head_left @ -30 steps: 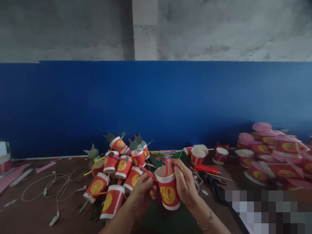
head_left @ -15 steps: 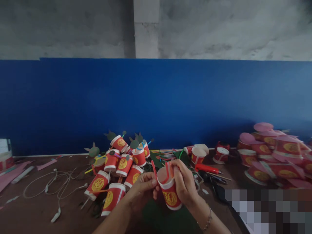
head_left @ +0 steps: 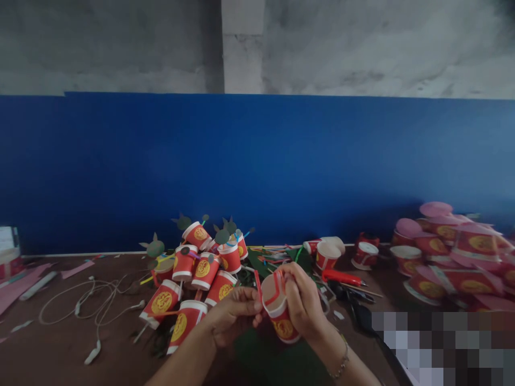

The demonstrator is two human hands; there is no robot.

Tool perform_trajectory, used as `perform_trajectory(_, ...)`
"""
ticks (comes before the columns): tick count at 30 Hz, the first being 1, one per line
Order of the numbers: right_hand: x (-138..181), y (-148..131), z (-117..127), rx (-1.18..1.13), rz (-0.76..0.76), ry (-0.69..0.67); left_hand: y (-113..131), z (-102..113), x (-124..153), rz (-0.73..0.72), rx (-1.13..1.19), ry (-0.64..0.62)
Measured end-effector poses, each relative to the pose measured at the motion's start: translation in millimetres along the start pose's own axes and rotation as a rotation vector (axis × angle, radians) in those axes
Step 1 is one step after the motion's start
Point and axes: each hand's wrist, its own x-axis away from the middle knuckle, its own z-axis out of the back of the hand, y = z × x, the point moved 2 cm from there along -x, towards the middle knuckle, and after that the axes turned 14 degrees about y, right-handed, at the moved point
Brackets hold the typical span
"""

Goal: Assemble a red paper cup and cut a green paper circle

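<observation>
A red paper cup [head_left: 285, 327] with a white rim and a yellow emblem tilts toward me, its open mouth facing up. My right hand [head_left: 302, 297] is closed around the cup's right side, with its fingers at the rim. Inside the mouth shows a bent red drinking straw [head_left: 276, 295]. My left hand [head_left: 240, 311] pinches the lower end of an upright red strip [head_left: 258, 284], which looks like part of a straw, against the cup's left rim. Whether the strip and the bent straw are one piece, I cannot tell.
Several decorated red cups [head_left: 163, 303] are heaped at left, beside tangled white earphones [head_left: 93, 354]. Behind the hands lie loose coloured straws [head_left: 277, 252]. To the right are a red glue gun [head_left: 341, 277] and a pile of cups with pink paper [head_left: 477, 244]. A blue wall [head_left: 257, 171] closes the back.
My left hand has shifted slightly right with the strip, closer against the rim. The cup tilts a little more, and the bent straw sits differently in its mouth.
</observation>
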Motion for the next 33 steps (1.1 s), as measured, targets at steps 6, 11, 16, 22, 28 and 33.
perform_trajectory(6,1.3,1.1,-2.2,-0.008,-0.025,-0.030,-3.0,0.8,-3.8,-0.012,0.023,-0.002)
perform_trajectory(11,5.5,2.8,-5.6,-0.043,-0.070,-0.067,-3.1,0.5,-2.7,-0.008,0.019,0.035)
perform_trajectory(16,7.4,2.3,-9.1,-0.052,-0.048,-0.082,-1.4,-0.5,-4.9,0.050,0.126,0.048)
perform_trajectory(22,9.8,2.9,-13.1,-0.064,-0.028,-0.093,-1.3,3.6,-8.5,0.084,0.141,0.077)
perform_trajectory(28,3.7,12.5,-10.5,-0.043,-0.248,-0.012,1.9,5.6,-6.0,-0.027,0.053,0.147)
perform_trajectory(33,-3.0,22.6,-9.1,-0.070,-0.399,0.007,9.7,-2.2,-0.6,-0.238,-0.115,0.257)
